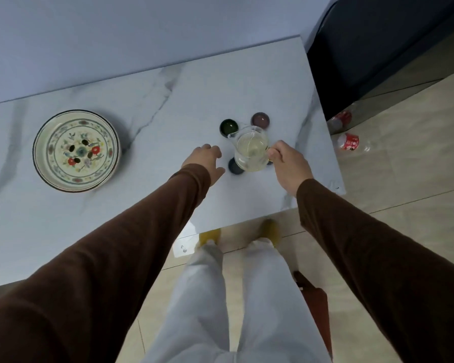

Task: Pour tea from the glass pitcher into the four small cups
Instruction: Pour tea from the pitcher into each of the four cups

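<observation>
A glass pitcher (250,150) holding pale yellow tea stands or hovers among the small cups on the marble table (152,106). My right hand (288,163) grips its handle on the right side. A dark green cup (228,127) sits just behind it to the left, a purple cup (260,120) behind it. A dark blue-grey cup (233,166) shows at the pitcher's near left, partly hidden by it. A sliver of another cup (269,162) peeks out under my right fingers. My left hand (205,159) rests open on the table, left of the blue-grey cup.
A flower-painted ceramic plate (76,150) lies at the table's left. The table's right edge is close to the cups. Two plastic bottles with red labels (347,142) lie on the tiled floor to the right. My legs and yellow slippers (269,229) are below the near edge.
</observation>
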